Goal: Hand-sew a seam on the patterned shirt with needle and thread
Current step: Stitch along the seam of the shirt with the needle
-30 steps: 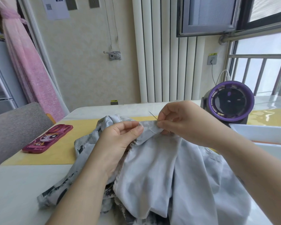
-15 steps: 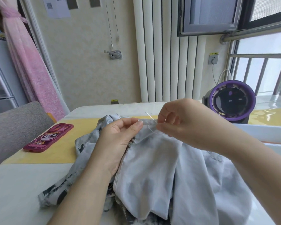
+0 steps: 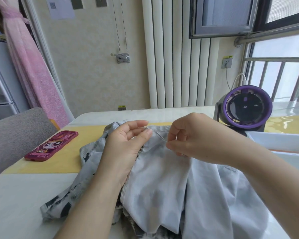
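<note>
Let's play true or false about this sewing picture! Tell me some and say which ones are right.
1. The left hand pinches the edge of the shirt. True.
2. The pink phone lies to the right of the shirt. False: it lies to the left, on the yellow mat.
3. The right hand is open and flat. False: its fingers are curled, pinching the needle.
4. A purple fan stands beyond the right hand. True.

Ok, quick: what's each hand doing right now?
Left hand: thumb and fingers pinch the patterned shirt at its seam edge.
Right hand: fingertips pinch the needle, just beside the seam.
</note>
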A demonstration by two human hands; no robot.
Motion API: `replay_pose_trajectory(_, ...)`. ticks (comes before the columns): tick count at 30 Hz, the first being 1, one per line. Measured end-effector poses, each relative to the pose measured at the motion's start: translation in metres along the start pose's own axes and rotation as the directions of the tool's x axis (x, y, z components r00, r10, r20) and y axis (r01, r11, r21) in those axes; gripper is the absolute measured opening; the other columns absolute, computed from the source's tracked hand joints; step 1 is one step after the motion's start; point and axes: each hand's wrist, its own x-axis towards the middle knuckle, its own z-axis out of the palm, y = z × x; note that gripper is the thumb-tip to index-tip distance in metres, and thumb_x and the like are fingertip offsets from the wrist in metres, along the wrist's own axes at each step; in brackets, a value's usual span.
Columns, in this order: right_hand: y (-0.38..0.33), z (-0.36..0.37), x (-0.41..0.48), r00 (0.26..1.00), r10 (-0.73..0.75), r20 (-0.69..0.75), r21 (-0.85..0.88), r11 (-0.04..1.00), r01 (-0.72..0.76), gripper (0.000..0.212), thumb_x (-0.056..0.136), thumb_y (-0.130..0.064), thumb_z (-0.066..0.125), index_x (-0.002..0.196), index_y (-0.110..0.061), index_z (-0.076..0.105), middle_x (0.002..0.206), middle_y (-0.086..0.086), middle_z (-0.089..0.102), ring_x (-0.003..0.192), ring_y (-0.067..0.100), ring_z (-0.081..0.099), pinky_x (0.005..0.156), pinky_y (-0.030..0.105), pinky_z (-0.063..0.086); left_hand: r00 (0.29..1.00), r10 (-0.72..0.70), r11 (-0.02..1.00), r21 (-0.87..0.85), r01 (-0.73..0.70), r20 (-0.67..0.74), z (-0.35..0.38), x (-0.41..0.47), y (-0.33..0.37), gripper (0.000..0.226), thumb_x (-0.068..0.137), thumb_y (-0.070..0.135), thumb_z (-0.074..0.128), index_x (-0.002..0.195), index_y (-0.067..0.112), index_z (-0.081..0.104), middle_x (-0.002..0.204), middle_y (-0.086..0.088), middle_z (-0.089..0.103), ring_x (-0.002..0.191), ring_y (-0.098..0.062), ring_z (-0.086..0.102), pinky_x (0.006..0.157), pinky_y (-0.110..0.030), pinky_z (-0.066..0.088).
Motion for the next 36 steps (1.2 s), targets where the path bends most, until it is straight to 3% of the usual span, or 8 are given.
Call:
replay_pose_trajectory(10,0.000,0.001,0.001,1.000,0.022,0.020,0.040,0.999,-0.023,0.012,0.083,-0.021,0.060,0.072,-0.024,0.063,0.057,-0.008,0.067,0.049,-0.004,0.054,0.045,0.009,0.041,0.981,0.196,0.970,0.146,-0.192,-0.013,0.007,-0.006,0.006,0.019,0.082,0.005,0.068,0.087,0.022,0.064,0.082,0.002,0.066,0.067,0.004,0.061,0.065,-0.008,0.046)
replay_pose_trajectory(14,0.000,0.002,0.001,0.998,0.035,0.045,0.084,0.996,-0.039,0.009,0.083,-0.019,0.060,0.075,-0.022,0.064,0.059,-0.005,0.069,0.050,-0.001,0.057,0.056,0.018,0.049,0.949,0.313,0.918,0.264,-0.296,-0.026,0.010,-0.010,0.004,0.022,0.082,0.008,0.069,0.085,0.029,0.063,0.083,0.008,0.068,0.069,-0.002,0.065,0.067,-0.010,0.047)
replay_pose_trajectory(18,0.000,0.002,0.002,0.994,0.053,0.091,0.152,0.986,-0.066,0.007,0.083,-0.016,0.060,0.078,-0.018,0.065,0.061,-0.002,0.070,0.052,0.005,0.061,0.063,0.025,0.056,0.859,0.511,0.751,0.476,-0.459,0.022,0.011,-0.013,0.001,0.020,0.081,0.009,0.071,0.088,0.027,0.066,0.083,0.015,0.068,0.078,0.004,0.065,0.070,-0.004,0.043)
replay_pose_trajectory(21,0.002,0.002,0.004,0.990,0.069,0.123,0.280,0.955,-0.102,0.004,0.084,-0.013,0.061,0.083,-0.012,0.064,0.057,0.000,0.067,0.048,0.009,0.058,0.057,0.022,0.054,0.760,0.644,0.569,0.607,-0.555,0.091,0.012,-0.011,-0.002,0.015,0.080,0.010,0.068,0.093,0.016,0.070,0.084,0.018,0.064,0.081,0.005,0.062,0.074,0.000,0.040)
replay_pose_trajectory(23,0.004,0.005,0.007,0.991,0.086,0.105,0.372,0.921,-0.119,0.005,0.085,-0.012,0.062,0.089,-0.011,0.061,0.053,-0.001,0.063,0.046,0.011,0.054,0.051,0.020,0.049,0.737,0.662,0.529,0.613,-0.587,0.134,0.014,-0.012,-0.003,0.016,0.079,0.010,0.067,0.093,0.016,0.070,0.085,0.017,0.064,0.081,0.005,0.062,0.075,0.000,0.040)
replay_pose_trajectory(29,0.009,0.005,0.010,0.991,-0.016,0.129,0.645,0.761,-0.072,0.008,0.085,-0.005,0.066,0.079,-0.009,0.062,0.068,0.008,0.065,0.063,0.016,0.055,0.062,0.023,0.045,0.932,0.361,0.905,0.257,-0.339,-0.043,0.015,-0.011,-0.001,0.027,0.084,0.006,0.067,0.090,0.032,0.062,0.086,0.008,0.069,0.075,-0.003,0.068,0.071,-0.014,0.050)
replay_pose_trajectory(33,0.010,0.000,0.010,0.984,-0.113,0.137,0.706,0.708,-0.017,0.006,0.081,-0.004,0.069,0.080,-0.010,0.069,0.082,0.025,0.065,0.076,0.025,0.052,0.075,0.038,0.039,0.947,0.310,0.944,0.141,-0.298,-0.079,0.013,-0.007,0.002,0.025,0.084,0.003,0.066,0.091,0.027,0.062,0.086,0.007,0.068,0.073,-0.002,0.068,0.070,-0.012,0.049)
replay_pose_trajectory(36,0.012,0.001,0.012,0.994,-0.101,0.045,0.658,0.752,0.047,0.004,0.080,-0.007,0.070,0.082,-0.009,0.068,0.089,0.020,0.070,0.075,0.020,0.062,0.078,0.032,0.049,0.943,0.326,0.940,0.127,-0.316,-0.067,0.014,-0.009,0.002,0.025,0.084,0.005,0.067,0.091,0.028,0.062,0.082,0.012,0.070,0.076,-0.005,0.069,0.071,-0.015,0.050)
